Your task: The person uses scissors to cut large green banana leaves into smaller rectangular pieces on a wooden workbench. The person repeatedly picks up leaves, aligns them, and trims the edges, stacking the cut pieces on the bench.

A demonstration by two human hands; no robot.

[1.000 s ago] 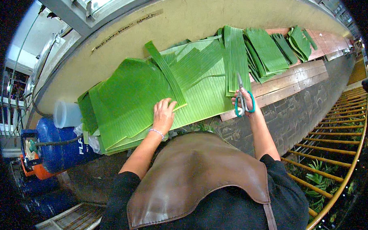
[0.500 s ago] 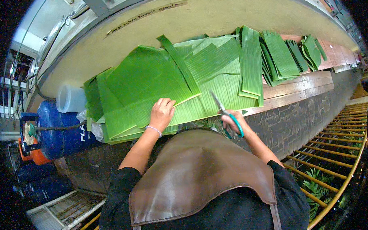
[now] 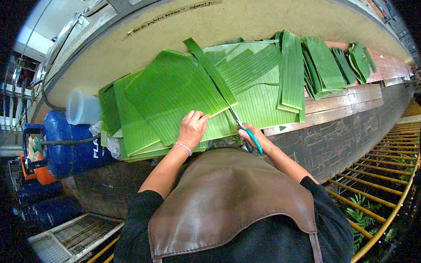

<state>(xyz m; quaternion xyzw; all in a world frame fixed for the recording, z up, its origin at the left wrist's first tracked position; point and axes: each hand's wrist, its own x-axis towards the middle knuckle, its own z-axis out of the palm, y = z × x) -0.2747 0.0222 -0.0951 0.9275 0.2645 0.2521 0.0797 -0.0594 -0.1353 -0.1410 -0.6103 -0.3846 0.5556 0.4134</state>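
Note:
My left hand [image 3: 192, 129] is closed, its fingers pinching the near edge of a large green banana leaf piece [image 3: 170, 90]. My right hand [image 3: 260, 137] grips scissors [image 3: 235, 116] with teal handles. Their blades meet that leaf's near right corner, by a narrow leaf strip [image 3: 208, 69] slanting away toward the wall. Beneath lie more broad leaf pieces, stacked and overlapping. To the right, folded leaf pieces [image 3: 292, 71] rest on the pile.
Further right, cut leaf bundles [image 3: 325, 66] lie on wooden boards [image 3: 348, 101]. At the left stand a blue gas cylinder [image 3: 69, 138] and a translucent plastic tub [image 3: 83, 107]. A yellow metal railing [image 3: 389, 198] curves along the right. A pale wall [image 3: 256, 17] rises behind the leaves.
My right hand has brought the scissors left, from over the paler leaf to the corner of the large piece. The left hand still pinches its edge.

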